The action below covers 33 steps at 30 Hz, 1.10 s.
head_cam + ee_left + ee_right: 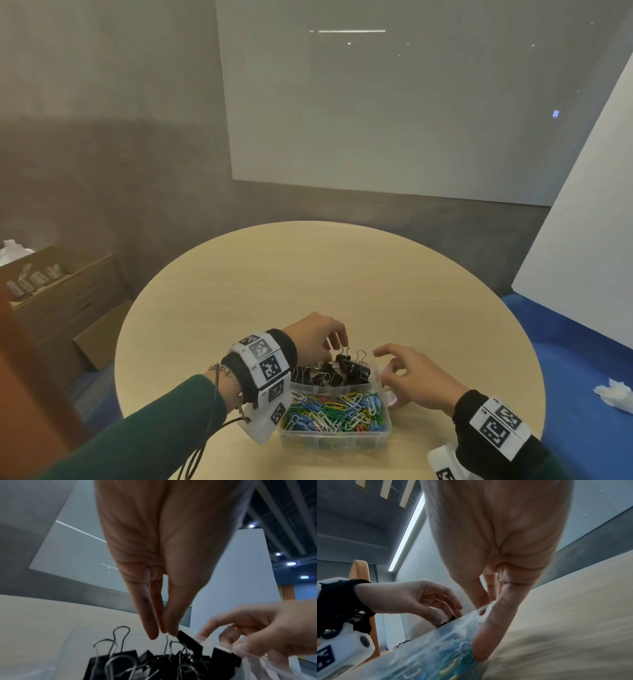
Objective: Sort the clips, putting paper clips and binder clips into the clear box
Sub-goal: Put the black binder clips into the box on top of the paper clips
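The clear box stands near the front of the round table. Black binder clips fill its far compartment and coloured paper clips fill the near one. My left hand hovers over the far compartment. In the left wrist view my left hand pinches the wire handle of a binder clip that stands tilted on top of the pile. My right hand grips the box's right wall; in the right wrist view the thumb lies outside the box and the fingers curl over the rim.
The pale wooden table is bare beyond the box. Cardboard boxes stand on the floor at the left. A white panel leans at the right, with a crumpled tissue on the blue floor beside it.
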Available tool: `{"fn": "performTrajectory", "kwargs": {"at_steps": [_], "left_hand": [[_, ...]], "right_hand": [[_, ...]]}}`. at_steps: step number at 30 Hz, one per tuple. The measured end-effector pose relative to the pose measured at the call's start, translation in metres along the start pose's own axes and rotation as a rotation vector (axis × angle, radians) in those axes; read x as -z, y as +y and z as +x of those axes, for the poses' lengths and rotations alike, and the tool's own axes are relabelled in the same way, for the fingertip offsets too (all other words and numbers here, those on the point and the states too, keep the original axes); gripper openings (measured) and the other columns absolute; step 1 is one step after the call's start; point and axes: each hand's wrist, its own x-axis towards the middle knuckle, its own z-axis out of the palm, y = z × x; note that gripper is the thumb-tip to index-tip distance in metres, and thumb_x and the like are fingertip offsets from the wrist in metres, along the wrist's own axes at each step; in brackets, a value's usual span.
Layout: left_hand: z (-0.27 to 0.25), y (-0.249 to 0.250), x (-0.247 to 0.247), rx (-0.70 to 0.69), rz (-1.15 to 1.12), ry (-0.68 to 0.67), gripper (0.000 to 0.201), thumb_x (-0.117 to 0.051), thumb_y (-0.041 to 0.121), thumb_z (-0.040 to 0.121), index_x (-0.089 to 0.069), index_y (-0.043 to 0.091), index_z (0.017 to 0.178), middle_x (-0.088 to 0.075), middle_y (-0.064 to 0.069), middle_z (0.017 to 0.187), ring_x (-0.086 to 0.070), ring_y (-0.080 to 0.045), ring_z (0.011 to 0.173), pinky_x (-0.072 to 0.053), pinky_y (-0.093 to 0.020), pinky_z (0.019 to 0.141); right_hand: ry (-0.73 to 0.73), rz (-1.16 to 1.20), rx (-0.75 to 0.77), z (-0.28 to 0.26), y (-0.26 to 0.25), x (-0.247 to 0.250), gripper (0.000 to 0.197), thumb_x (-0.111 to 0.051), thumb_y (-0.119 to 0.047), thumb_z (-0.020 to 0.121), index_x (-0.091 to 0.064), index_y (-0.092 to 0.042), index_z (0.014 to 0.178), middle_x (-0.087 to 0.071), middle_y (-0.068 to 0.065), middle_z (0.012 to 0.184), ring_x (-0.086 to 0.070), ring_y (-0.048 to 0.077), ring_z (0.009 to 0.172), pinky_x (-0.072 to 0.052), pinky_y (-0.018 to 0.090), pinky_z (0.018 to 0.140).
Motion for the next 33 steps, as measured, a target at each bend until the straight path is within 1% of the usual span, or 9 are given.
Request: {"fn": "performTrajectory", "kwargs": {"at_steps": [4,9,13,17,22,25,28,30,33], "left_hand": [[-0.004,0.0,-0.007,-0.075,0.083,-0.032,0.033,-0.057,0.002,0.09,-0.061,0.015,0.12,-0.061,-0.005,0.12,-0.057,-0.018,0.107,-0.046,-0.026,0.086],[-0.012,-0.006,-0.011,-0.116,0.171,-0.159,0.025,-0.061,0.015,0.09,-0.067,0.017,0.114,-0.056,-0.007,0.123,-0.051,-0.023,0.112,-0.04,-0.03,0.092],[-0.023,-0.014,-0.003,-0.056,0.23,-0.111,0.017,-0.062,0.027,0.09,-0.071,0.021,0.104,-0.048,0.002,0.129,-0.04,-0.018,0.119,-0.039,-0.04,0.101],[-0.039,-0.02,0.004,-0.009,0.253,-0.052,0.027,-0.061,0.033,0.091,-0.066,0.027,0.117,-0.038,0.004,0.139,-0.036,-0.017,0.126,-0.038,-0.039,0.104],[-0.058,-0.021,0.004,-0.023,0.164,0.035,0.019,-0.06,0.034,0.092,-0.068,0.029,0.108,-0.045,0.007,0.125,-0.044,-0.013,0.115,-0.042,-0.035,0.097],[-0.058,-0.012,-0.005,-0.039,0.293,-0.09,0.028,-0.054,0.04,0.094,-0.064,0.033,0.119,-0.045,0.004,0.125,-0.038,-0.017,0.114,-0.039,-0.037,0.096],[-0.05,-0.003,-0.017,-0.026,0.397,-0.207,0.04,-0.045,0.044,0.097,-0.05,0.035,0.136,-0.043,-0.002,0.13,-0.035,-0.022,0.119,-0.034,-0.039,0.096],[-0.045,0.003,-0.021,-0.008,0.404,-0.18,0.042,-0.042,0.044,0.098,-0.045,0.035,0.139,-0.044,-0.003,0.129,-0.036,-0.023,0.119,-0.033,-0.04,0.097],[-0.041,0.005,-0.019,0.014,0.383,-0.016,0.038,-0.044,0.041,0.098,-0.05,0.033,0.135,-0.045,0.0,0.127,-0.039,-0.021,0.119,-0.035,-0.039,0.096]], "right_hand": [[0.003,-0.009,0.02,0.001,-0.001,-0.003,0.04,-0.053,-0.005,0.093,-0.05,-0.018,0.131,-0.06,0.007,0.09,-0.064,0.019,0.08,-0.059,0.026,0.057],[-0.017,-0.005,0.029,0.0,-0.002,-0.004,0.042,-0.053,-0.006,0.093,-0.049,-0.019,0.133,-0.061,0.007,0.093,-0.066,0.016,0.078,-0.059,0.026,0.06],[-0.024,-0.018,0.03,0.0,-0.001,-0.004,0.043,-0.053,-0.006,0.094,-0.048,-0.02,0.134,-0.061,0.008,0.095,-0.066,0.016,0.076,-0.059,0.025,0.061],[-0.03,-0.011,0.026,-0.001,-0.002,-0.005,0.043,-0.052,-0.006,0.094,-0.048,-0.02,0.135,-0.061,0.009,0.096,-0.066,0.016,0.077,-0.058,0.024,0.06],[0.016,-0.038,0.064,-0.002,-0.006,-0.007,0.04,-0.051,-0.007,0.094,-0.05,-0.02,0.132,-0.06,0.007,0.094,-0.062,0.009,0.076,-0.051,0.014,0.052],[0.013,-0.023,0.07,-0.001,-0.008,-0.011,0.039,-0.052,-0.007,0.094,-0.05,-0.02,0.131,-0.059,0.007,0.093,-0.062,0.01,0.075,-0.052,0.016,0.053],[0.002,-0.009,0.068,-0.001,-0.01,-0.014,0.04,-0.053,-0.006,0.093,-0.05,-0.019,0.131,-0.059,0.005,0.09,-0.062,0.008,0.072,-0.053,0.017,0.053],[-0.012,0.008,0.059,-0.001,-0.01,-0.014,0.041,-0.054,-0.007,0.093,-0.049,-0.02,0.132,-0.06,0.005,0.091,-0.065,0.011,0.075,-0.055,0.02,0.055],[-0.022,0.028,0.051,-0.002,-0.009,-0.012,0.041,-0.056,-0.008,0.093,-0.049,-0.022,0.132,-0.061,0.006,0.094,-0.067,0.015,0.077,-0.059,0.026,0.061]]}}
